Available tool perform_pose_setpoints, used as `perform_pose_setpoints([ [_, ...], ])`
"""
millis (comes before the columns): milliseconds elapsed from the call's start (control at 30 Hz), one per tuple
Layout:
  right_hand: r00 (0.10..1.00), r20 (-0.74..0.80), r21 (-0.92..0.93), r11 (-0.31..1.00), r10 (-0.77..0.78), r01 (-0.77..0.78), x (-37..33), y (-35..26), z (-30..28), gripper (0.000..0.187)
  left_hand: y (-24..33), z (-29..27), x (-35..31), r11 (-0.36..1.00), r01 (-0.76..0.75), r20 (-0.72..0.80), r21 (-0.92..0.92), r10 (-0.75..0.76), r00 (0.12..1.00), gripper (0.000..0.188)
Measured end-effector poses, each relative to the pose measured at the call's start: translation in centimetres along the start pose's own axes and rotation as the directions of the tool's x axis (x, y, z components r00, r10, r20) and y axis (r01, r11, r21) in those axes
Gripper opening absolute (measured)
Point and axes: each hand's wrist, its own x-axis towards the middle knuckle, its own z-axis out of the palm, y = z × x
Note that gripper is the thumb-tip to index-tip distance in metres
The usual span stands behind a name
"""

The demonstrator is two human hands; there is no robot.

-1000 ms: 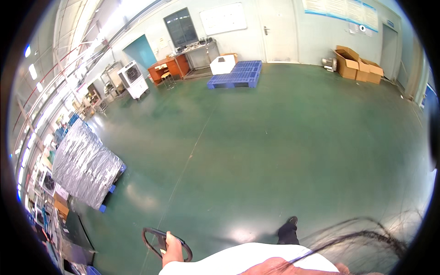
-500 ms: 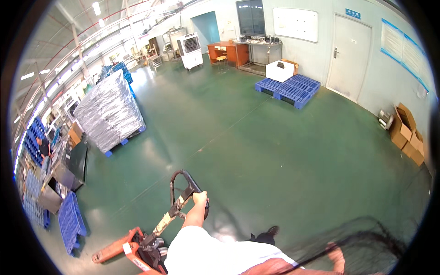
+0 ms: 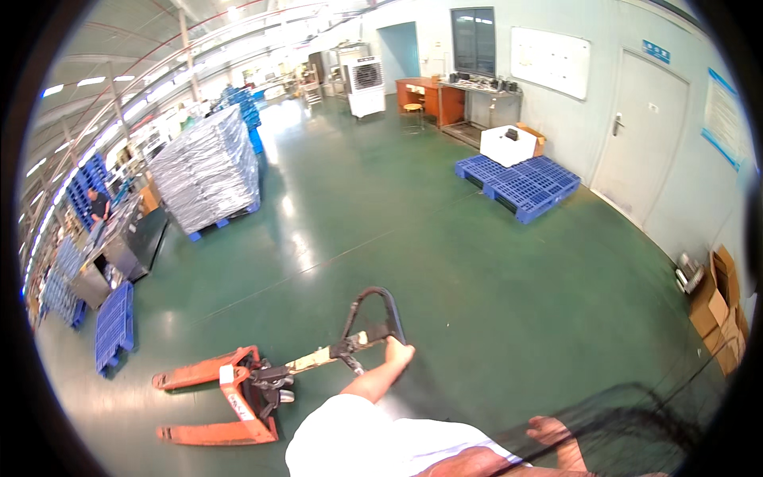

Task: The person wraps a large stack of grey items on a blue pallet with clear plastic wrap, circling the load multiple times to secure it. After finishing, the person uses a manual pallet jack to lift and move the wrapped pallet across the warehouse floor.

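My left hand (image 3: 398, 352) is closed round the looped handle (image 3: 373, 296) of an orange pallet jack. The pallet jack (image 3: 238, 395) stands on the floor at the lower left, with its two forks pointing left and its yellowed, worn shaft slanting up to my hand. Nothing rests on the forks. At the lower right, my right hand (image 3: 550, 431) hangs low with loosely parted fingers and nothing visible in it. Dark, blurred strands cross in front of that arm.
A wrapped pallet load (image 3: 208, 171) stands at the far left, with a tilted blue pallet (image 3: 115, 324) nearer. A blue pallet (image 3: 532, 187) bears a white box. Open cartons (image 3: 718, 302) line the right wall. A person (image 3: 98, 207) works far left.
The pallet jack's handle and my left hand have shifted right in view, and both forks now show. My right hand has moved slightly left. The room has shifted right in the picture.
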Motion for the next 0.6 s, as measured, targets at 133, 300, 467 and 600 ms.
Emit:
perform_pose_setpoints([
  [133,0.933,-0.044,-0.330,0.887,-0.357,0.324,5.3,0.6,-10.9,0.042,2.8,6.9,-12.8,0.997,-0.047,0.155,0.063,0.037,0.987,0.052],
  [300,0.618,0.111,-0.524,0.483,-0.778,0.702,10.5,-4.0,-18.7,0.075,0.5,13.8,-30.7,0.976,-0.213,0.293,0.036,0.194,0.936,0.048],
  [467,0.123,0.439,-0.334,-0.035,-0.890,0.942,10.1,-3.4,-17.9,0.066,5.1,12.8,-46.0,0.992,-0.086,0.551,0.097,0.018,0.834,0.031],
  [600,-0.306,0.462,0.203,-0.237,-0.833,0.950,7.0,-3.3,-15.9,0.025,7.2,6.8,-56.4,0.990,-0.078,0.496,-0.116,0.126,0.859,0.041],
])
